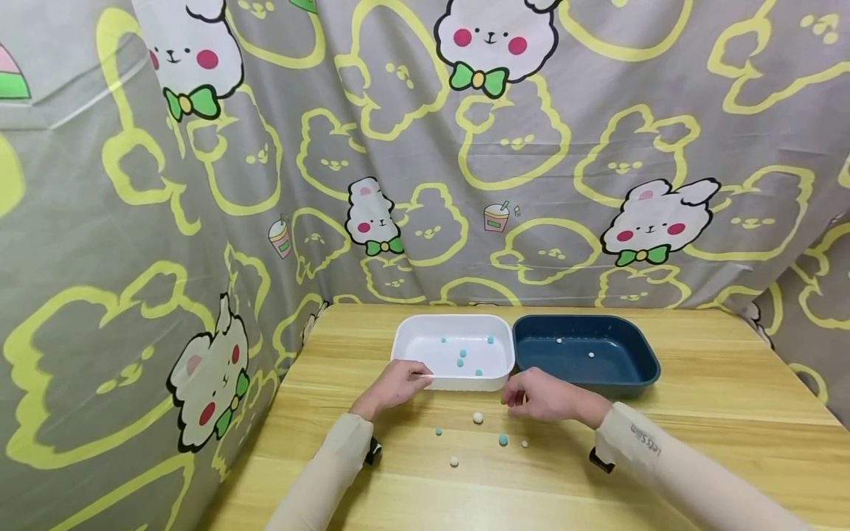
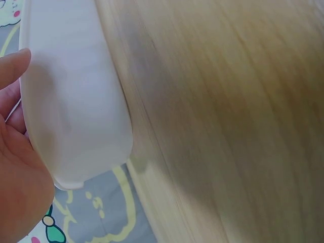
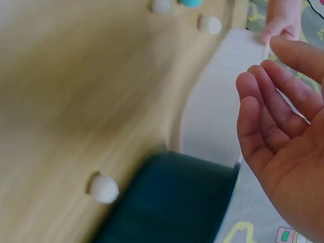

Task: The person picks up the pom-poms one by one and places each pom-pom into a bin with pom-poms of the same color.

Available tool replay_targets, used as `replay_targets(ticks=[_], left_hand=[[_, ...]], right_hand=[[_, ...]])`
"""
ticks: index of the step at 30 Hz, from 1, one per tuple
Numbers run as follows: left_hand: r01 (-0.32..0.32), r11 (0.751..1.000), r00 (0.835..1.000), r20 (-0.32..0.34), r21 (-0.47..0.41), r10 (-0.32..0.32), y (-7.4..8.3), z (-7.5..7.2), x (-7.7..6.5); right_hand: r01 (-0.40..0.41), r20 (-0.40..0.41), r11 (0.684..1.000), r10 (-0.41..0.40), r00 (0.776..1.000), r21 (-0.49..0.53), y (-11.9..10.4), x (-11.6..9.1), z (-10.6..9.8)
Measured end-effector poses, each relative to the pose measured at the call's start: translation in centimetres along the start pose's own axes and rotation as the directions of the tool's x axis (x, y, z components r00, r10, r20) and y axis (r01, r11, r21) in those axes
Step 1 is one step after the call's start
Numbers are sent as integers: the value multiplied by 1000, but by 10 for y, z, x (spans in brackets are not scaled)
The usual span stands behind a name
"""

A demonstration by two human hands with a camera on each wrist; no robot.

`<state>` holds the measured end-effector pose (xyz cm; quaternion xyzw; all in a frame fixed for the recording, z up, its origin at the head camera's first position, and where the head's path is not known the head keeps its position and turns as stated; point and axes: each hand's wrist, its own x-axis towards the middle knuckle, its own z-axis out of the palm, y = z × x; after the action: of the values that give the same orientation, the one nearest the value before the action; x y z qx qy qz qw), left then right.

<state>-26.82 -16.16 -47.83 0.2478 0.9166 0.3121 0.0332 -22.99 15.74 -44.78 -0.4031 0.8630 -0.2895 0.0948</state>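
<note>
My left hand (image 1: 401, 382) holds the near rim of a white plastic tray (image 1: 465, 383) by its left corner. From the left wrist, the thumb (image 2: 16, 66) shows at the rim, beside the tray's smooth outer wall. Several small teal balls (image 1: 462, 353) lie inside the tray. Over the table by the tray's near right corner hovers my right hand (image 1: 541, 394). Its fingers (image 3: 250, 116) are loosely bent, with nothing between them and the thumb. Closest to this hand on the table are a white ball (image 1: 478, 417) and a teal ball (image 1: 502, 439).
A dark blue tray (image 1: 654, 369) stands against the white one on the right, two small white balls (image 1: 592, 355) inside. Further small balls, including a white ball (image 1: 454, 462) and a tiny teal ball (image 1: 438, 431), lie on the wooden table (image 1: 717, 369). Patterned curtains (image 1: 425, 162) hang behind and at the sides.
</note>
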Motion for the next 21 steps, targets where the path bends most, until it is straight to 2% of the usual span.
replay_targets(ticks=[4, 10, 16, 21], left_hand=[[1, 1000, 1000, 0, 6, -1, 1, 0, 0], [4, 1000, 1000, 1, 13, -4, 2, 0, 0], [5, 1000, 1000, 0, 7, -5, 3, -1, 0], [9, 1000, 1000, 6, 0, -9, 3, -1, -1]], right_hand=[[31, 27, 1000, -30, 999, -5, 2, -1, 10], [6, 74, 1000, -8, 997, 21, 3, 0, 21], [46, 89, 998, -50, 995, 45, 1, 0, 29], [42, 114, 998, -48, 992, 55, 1, 1, 34]])
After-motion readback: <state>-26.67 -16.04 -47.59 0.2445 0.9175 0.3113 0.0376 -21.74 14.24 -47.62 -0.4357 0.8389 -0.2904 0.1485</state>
